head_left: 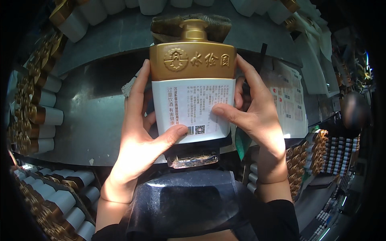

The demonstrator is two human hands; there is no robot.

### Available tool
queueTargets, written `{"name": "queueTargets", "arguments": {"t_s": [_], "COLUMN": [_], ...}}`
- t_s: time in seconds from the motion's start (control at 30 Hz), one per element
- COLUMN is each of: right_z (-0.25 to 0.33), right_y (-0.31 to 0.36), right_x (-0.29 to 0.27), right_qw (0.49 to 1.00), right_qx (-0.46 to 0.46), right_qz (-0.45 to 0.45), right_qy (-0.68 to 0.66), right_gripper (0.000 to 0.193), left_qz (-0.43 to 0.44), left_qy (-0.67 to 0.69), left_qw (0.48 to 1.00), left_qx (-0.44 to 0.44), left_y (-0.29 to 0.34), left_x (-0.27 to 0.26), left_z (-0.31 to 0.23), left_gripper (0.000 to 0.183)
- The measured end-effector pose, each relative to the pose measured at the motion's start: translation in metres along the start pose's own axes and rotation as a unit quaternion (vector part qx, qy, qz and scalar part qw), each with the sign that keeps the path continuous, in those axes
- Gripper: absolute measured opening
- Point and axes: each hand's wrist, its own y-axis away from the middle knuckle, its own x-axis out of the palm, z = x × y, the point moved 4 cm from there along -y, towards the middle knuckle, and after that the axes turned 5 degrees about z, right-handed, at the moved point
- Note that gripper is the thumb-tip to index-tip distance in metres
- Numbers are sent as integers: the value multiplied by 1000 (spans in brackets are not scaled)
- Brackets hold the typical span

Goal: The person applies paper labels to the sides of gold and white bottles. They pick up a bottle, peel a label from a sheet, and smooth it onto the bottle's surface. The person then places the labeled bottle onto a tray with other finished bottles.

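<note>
A flat, broad-shouldered bottle [193, 64] stands upright in the middle of the view, gold on top with a raised emblem and a narrow neck, white below. My left hand [140, 124] grips its left side, thumb on the lower front. From the right, my right hand [253, 108] holds it too, with the thumb pressed on the white printed face. Small dark print and a square code cover that face. Right behind the bottle's neck sits a brown wooden-looking block [219, 27]. What the bottle's base rests on, if anything, is hidden.
A grey metal table [92, 112] spreads behind my hands. A stack of printed label sheets [291, 104] lies to the right. Rows of gold-and-white bottles [50, 116] line the left, with more in crates [64, 197] at the lower left. Bottles [72, 24] also line the back.
</note>
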Motion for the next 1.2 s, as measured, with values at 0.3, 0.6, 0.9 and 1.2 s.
{"name": "queueTargets", "arguments": {"t_s": [0.3, 0.6, 0.9, 1.2], "right_z": [-2, -69, 28, 86], "right_y": [-2, -2, 31, -24], "right_x": [-2, -106, -46, 21], "right_qw": [998, 955, 982, 862], "right_qx": [-44, 76, -164, -385], "right_qz": [2, -126, -57, -36], "right_qy": [54, -257, 79, 329], "right_gripper": [89, 49, 41, 38], "left_qz": [31, 39, 54, 80], "left_qy": [-17, 7, -21, -32], "left_qw": [999, 999, 998, 996], "left_qx": [7, 7, -3, -6], "left_y": [3, 4, 5, 8], "left_x": [-5, 5, 1, -7], "left_z": [5, 5, 9, 6], "left_gripper": [103, 107, 109, 104]}}
